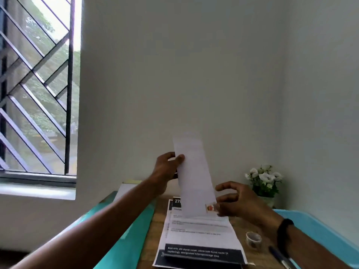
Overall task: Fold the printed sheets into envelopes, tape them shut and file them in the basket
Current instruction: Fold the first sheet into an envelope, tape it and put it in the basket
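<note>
A long white folded envelope [193, 177] stands upright in the air above the table. My left hand [167, 169] grips its left edge near the top, thumb in front. My right hand [236, 202] pinches its lower right corner, where a small piece of patterned tape [210, 207] sits. Under the envelope lies a stack of printed sheets [200, 239] with black bands of white text. A roll of clear tape [253, 239] rests on the table to the right of the sheets.
A wooden table [155, 230] has a teal basket edge [128, 233] at its left and a light blue basket edge [314, 228] at its right. A pen [279, 257] lies near the tape roll. White flowers [265, 180] stand in the far corner. A barred window [37, 84] is on the left.
</note>
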Motion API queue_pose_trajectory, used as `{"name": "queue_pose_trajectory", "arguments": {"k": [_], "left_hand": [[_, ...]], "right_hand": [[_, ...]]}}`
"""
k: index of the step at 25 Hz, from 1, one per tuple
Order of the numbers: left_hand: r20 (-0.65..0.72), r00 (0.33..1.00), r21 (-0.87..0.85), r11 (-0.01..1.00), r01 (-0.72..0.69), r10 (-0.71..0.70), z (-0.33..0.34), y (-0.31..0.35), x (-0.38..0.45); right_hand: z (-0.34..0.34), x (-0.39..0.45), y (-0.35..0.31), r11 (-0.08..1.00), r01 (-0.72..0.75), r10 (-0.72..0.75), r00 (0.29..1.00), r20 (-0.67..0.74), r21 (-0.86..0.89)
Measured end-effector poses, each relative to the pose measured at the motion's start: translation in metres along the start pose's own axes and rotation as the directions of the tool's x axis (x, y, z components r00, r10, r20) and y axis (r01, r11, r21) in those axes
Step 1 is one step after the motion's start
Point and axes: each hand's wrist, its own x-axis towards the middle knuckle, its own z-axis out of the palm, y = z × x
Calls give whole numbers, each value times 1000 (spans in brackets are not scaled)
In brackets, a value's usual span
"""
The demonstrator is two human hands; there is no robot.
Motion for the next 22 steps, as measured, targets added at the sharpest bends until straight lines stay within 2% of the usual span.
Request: {"name": "queue_pose_trajectory", "arguments": {"k": [2,4,6,7,8,10,12,14,17,19,22], "left_hand": [[26,998,79,996,-50,48,3,14,4],[69,991,207,970,-125,113,5,23,4],[133,966,392,884,-256,221,6,29,1],[175,940,505,793,-341,292,7,30,-2],[229,906,594,686,-420,356,8,30,-7],[346,832,659,519,-544,434,11,26,-17],[452,768,671,395,-628,453,13,24,-22],[564,721,660,304,-686,402,15,25,-23],[716,648,610,216,-762,262,26,32,-22],[748,646,641,85,-763,155,41,37,-24],[766,636,642,-85,-762,89,72,51,-39]], "right_hand": [[-8,7,-22,961,146,-192,963,-191,-234],[-20,18,-52,832,285,-461,833,-307,-475],[-35,28,-80,673,374,-657,698,-284,-638],[-41,32,-91,592,386,-714,659,-238,-707],[-46,36,-100,523,380,-738,649,-183,-763],[-50,41,-110,463,341,-709,696,-111,-818],[-53,41,-110,486,284,-626,773,-103,-826],[-57,35,-104,526,225,-540,833,-118,-820],[-65,20,-96,544,197,-479,871,-109,-816],[-72,8,-92,544,196,-438,896,-77,-816],[-83,-19,-87,515,148,-332,943,-37,-844]]}}
